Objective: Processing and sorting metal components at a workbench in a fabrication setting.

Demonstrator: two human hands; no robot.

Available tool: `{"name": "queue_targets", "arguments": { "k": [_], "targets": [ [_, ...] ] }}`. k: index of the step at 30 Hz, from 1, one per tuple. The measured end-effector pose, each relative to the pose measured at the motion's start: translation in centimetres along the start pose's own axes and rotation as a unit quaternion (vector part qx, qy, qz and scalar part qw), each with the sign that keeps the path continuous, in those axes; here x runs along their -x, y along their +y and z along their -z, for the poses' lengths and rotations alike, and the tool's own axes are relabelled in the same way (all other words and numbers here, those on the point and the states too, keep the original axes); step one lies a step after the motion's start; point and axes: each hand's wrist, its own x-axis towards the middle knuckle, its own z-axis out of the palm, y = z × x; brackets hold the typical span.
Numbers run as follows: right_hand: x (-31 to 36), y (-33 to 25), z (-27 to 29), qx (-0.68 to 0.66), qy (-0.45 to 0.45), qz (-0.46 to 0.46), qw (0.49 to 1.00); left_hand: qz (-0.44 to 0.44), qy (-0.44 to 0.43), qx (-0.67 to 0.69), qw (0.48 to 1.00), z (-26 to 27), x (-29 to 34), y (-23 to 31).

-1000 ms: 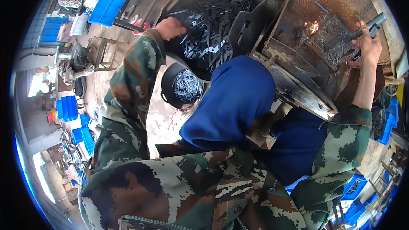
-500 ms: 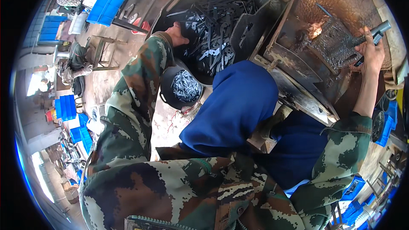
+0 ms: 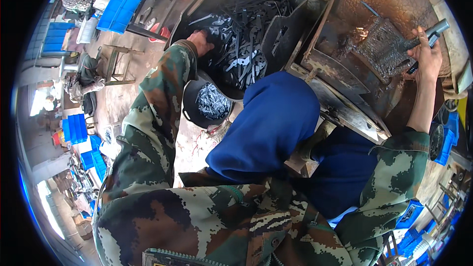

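My left hand (image 3: 199, 44) reaches over the near left side of a large black tub (image 3: 189, 16), its fingers partly in shadow. Nothing shows in it, and the fingers look slightly apart. Dark flat metal pieces (image 3: 241, 34) lie heaped in the tub, closest to that hand. At the right, my right hand (image 3: 427, 60) is closed around a grey pipe-like handle (image 3: 436, 29); a dark slim part shows beside it below. The handle's inner end meets a wet, dark, rough block (image 3: 382, 49) inside a grimy metal housing. A small orange-bright patch (image 3: 363, 32) shows by the block.
A small black bucket (image 3: 187, 113) of shiny metal pieces (image 3: 213, 101) stands between the tub and my knee (image 3: 281, 103). Brown stained sheeting (image 3: 394, 0) backs the housing. Blue bins (image 3: 129, 2) and a wooden stool (image 3: 118, 66) stand at the left.
The whole view has shifted slightly. My left hand stays at the tub, its fingers drawn in a little. My right hand keeps its hold on the handle. The orange patch looks smaller.
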Motion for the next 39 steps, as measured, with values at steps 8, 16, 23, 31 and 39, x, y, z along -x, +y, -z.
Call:
{"name": "queue_targets", "arguments": {
  "k": [8,16,23,31,39],
  "targets": [
    [0.6,-0.6,0.0,0.018,0.007,0.007,1.0,0.044,-0.055,0.006,0.997,0.3,-0.6,0.2],
    [0.6,-0.3,-0.5,0.0,0.02,0.01,1.0,0.022,-0.027,0.05,0.998,-1.1,-1.0,-1.6],
    [0.6,-0.5,-1.0,0.005,0.032,0.005,0.999,-0.004,0.006,0.067,0.998,-1.9,-1.2,-3.1],
    [1.0,-1.4,-0.8,0.027,0.034,0.0,0.999,0.03,-0.016,0.035,0.999,-0.1,-1.0,-2.9],
    [0.8,-0.5,-0.4,0.041,0.037,-0.013,0.998,0.011,-0.043,-0.044,0.998,5.6,2.0,-0.9]
  ]
}}
